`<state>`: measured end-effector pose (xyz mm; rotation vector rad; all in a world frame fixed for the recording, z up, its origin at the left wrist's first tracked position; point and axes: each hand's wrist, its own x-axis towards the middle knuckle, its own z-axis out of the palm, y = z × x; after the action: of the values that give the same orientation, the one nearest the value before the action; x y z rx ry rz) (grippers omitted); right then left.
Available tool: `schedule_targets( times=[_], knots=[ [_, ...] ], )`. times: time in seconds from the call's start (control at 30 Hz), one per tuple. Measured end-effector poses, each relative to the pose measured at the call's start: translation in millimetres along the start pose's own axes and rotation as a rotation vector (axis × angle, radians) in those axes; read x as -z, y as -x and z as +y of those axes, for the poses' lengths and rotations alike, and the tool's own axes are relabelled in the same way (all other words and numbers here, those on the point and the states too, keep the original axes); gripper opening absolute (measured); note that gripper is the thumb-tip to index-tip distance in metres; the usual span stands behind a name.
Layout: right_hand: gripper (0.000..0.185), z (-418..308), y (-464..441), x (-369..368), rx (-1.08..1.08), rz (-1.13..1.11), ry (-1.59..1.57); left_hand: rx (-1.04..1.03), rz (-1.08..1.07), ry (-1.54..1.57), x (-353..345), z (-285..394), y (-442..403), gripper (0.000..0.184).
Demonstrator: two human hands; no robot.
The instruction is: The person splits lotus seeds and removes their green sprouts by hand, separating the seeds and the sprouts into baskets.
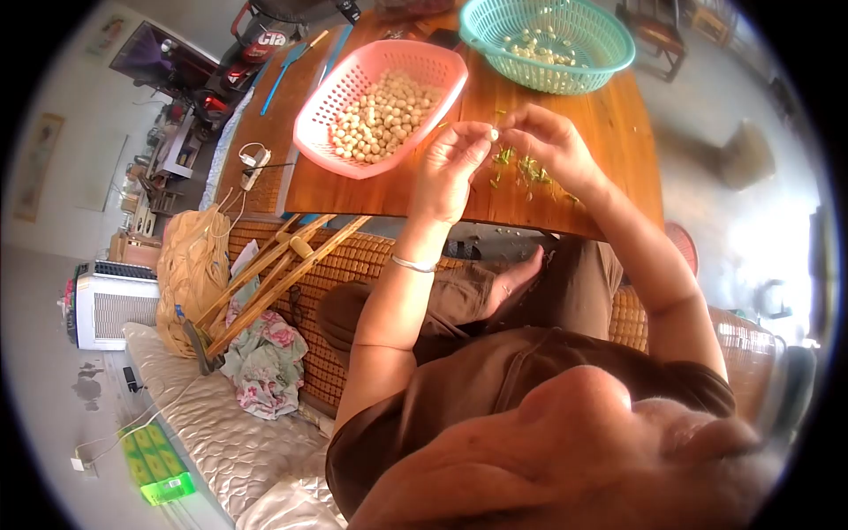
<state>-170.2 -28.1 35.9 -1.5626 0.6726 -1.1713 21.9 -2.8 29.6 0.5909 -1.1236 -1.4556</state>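
Note:
Between the two hands, above the table's near edge, is a small whitish round piece (492, 135). My left hand (452, 168) pinches it between thumb and forefinger. My right hand (549, 146) meets it from the other side, its fingers closed together; what they grip is too small to make out. Green scraps (530, 170) lie on the wooden table (609, 132) below my right hand. A pink basket (309, 132) at the left holds many pale round pieces (380, 119). Beyond my right hand stands a teal basket (609, 64) with pale pieces in its bottom (541, 51).
A blue long-handled object (281, 79) and a power strip (252, 170) lie left of the pink basket. Wooden crutches (274, 283), a brown bag (190, 265) and a floral cloth (265, 362) are on the seat at the left. My bare foot (517, 281) is under the table's edge.

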Motion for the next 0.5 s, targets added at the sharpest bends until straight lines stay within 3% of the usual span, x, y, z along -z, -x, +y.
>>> schedule_targets(
  times=[0.37, 0.5],
  knots=[
    [0.017, 9, -3, -1, -0.036, 0.074, 0.248, -0.100, 0.119, -0.043, 1, -36, -1, 0.014],
    [0.016, 8, -2, -6, -0.057, 0.104, 0.243, -0.164, 0.143, -0.194, 3, -40, 1, 0.014]
  ],
)
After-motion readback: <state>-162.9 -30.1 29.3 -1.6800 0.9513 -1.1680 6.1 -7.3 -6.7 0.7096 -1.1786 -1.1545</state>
